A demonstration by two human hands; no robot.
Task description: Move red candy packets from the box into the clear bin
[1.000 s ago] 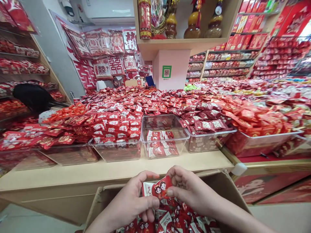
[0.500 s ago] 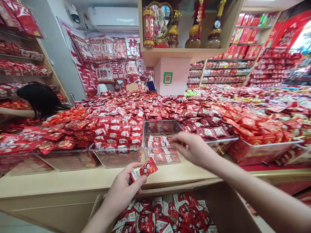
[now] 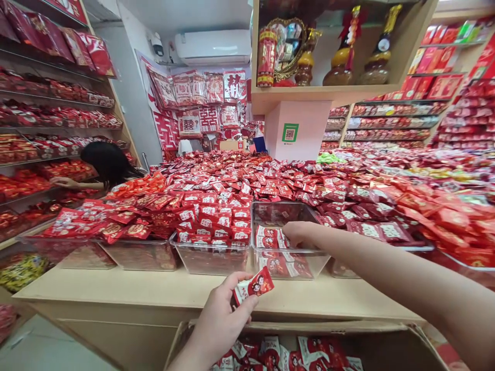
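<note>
My left hand pinches a small red and white candy packet with two cartoon figures on it, held above the counter edge. My right hand reaches into a clear plastic bin on the counter, its fingers down among packets of the same kind; what those fingers grip is hidden. Below me, an open cardboard box holds several more of these packets.
Neighbouring clear bins are heaped with red packets that spread far across the display. A beige counter runs along the front. At the left another person bends toward wall shelves. A pink pillar carries a green QR sign.
A second ago both hands held the packet over the box. My right hand let go and reached forward into the clear bin; my left hand lifted the packet. The view swung left.
</note>
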